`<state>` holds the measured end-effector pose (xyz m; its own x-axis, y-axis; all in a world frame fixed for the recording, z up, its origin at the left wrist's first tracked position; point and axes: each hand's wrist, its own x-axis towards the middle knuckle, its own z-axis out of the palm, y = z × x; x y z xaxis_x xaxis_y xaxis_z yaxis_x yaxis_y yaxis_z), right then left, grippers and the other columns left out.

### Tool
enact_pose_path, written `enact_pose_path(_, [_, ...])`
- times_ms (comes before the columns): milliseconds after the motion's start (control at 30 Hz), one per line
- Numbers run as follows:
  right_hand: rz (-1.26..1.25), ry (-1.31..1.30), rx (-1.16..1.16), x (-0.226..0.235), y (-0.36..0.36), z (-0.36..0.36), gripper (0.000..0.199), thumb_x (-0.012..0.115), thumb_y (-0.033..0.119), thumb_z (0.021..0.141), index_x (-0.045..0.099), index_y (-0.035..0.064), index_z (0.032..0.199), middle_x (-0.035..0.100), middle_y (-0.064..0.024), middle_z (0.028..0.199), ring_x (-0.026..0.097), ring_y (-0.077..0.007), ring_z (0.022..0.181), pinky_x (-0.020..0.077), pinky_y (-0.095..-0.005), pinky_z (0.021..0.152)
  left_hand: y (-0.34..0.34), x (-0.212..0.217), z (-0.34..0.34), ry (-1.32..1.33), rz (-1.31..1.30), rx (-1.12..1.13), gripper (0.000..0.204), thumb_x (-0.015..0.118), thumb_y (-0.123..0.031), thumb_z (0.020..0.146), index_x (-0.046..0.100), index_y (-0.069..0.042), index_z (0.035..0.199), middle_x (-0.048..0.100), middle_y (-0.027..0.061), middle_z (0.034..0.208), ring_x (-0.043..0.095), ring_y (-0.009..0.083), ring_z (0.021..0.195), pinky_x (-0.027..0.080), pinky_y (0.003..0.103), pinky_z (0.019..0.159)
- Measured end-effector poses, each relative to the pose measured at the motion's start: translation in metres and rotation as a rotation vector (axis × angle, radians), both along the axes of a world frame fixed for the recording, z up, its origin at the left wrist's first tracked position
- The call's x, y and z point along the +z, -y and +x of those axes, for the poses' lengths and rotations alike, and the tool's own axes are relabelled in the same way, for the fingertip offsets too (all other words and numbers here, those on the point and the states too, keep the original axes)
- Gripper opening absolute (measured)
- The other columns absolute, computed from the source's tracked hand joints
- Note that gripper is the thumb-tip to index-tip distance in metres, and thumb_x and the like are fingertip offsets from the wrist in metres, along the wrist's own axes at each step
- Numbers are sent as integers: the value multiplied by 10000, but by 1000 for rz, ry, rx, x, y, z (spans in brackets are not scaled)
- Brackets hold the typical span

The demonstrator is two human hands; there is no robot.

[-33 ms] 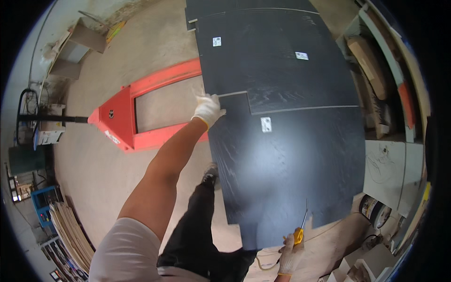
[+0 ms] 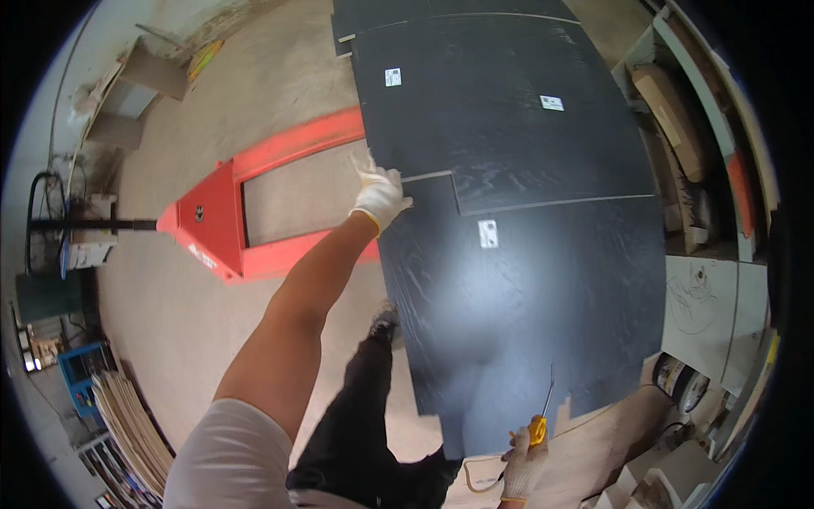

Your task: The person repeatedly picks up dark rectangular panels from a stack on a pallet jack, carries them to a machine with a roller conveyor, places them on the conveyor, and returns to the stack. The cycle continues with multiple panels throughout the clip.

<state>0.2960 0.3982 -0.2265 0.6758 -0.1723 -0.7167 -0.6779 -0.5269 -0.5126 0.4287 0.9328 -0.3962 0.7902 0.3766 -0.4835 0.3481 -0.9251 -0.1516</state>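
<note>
Red pallet jack [image 2: 203, 227], fork ends hidden under dark panels [image 2: 517, 153]

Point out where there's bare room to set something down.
Bare floor shows between the red pallet jack's forks, and between the jack and the left sleeve. The upper black panel is open between its labels and stepped lower edge. Crowded: lower right, beyond the right hand, among pale boxes.

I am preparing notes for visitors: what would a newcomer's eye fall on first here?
Probably the large dark boards, which fill much of the view's centre. Next comes the bright red pallet jack, on the floor to their left. Then the gloved right hand holds a yellow-handled tool, near the boards' lower edge.
</note>
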Motion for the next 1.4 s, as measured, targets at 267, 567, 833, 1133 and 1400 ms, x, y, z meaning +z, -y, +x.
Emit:
enact_pose_path(267, [6, -153, 163, -12, -133, -14, 397, 670, 126, 1063, 611, 24, 1441, 671, -17, 946, 577, -60, 701, 510, -230, 597, -75, -42, 4, -31, 65, -410, 809, 484, -694, 1048, 624, -13, 1462, 610, 257, 1390, 298, 640, 1535, 146, 888, 1162])
enact_pose_path(567, [-53, 21, 225, -34, -162, -22, 379, 687, 218, 1078, 632, -6, 1379, 695, -25, 974, 586, -60, 693, 486, -237, 569, -158, -75, -32, -6, -535, 407, 649, 577, -553, 1085, 595, -86, 1535, 676, 223, 1320, 654, 375, 1270, 527, 482, 1074])
enact_pose_path(833, [169, -116, -34, -6, -152, -23, 425, 697, 371, 1079, 656, 6, 1293, 732, -47, 866, 537, -67, 546, 452, -248, 500, -111, -27, -21, 535, -1964, 1153, 560, 756, -301, 1033, 636, 71, 1434, 698, 150, 1394, 680, 273, 1248, 562, 414, 1052])
enact_pose_path(1133, [254, -203, 42, 70, -67, -78, 346, 746, 373, 1017, 717, 30, 992, 697, -16, 773, 603, -106, 625, 499, -289, 580, -46, 135, -103, 609, -1584, 1071, 579, 741, -202, 944, 623, -39, 1487, 682, 92, 1416, 647, 264, 1298, 542, 440, 1104])
enact_pose_path(1400, [161, 248, -278, 109, 133, -88, 346, 738, 375, 1040, 713, 31, 1068, 665, -13, 767, 600, -115, 615, 497, -300, 571, 176, 264, -60, 779, -1713, 529, 499, 764, -121, 846, 714, 82, 1299, 767, 89, 1180, 730, 211, 1033, 561, 359, 977])
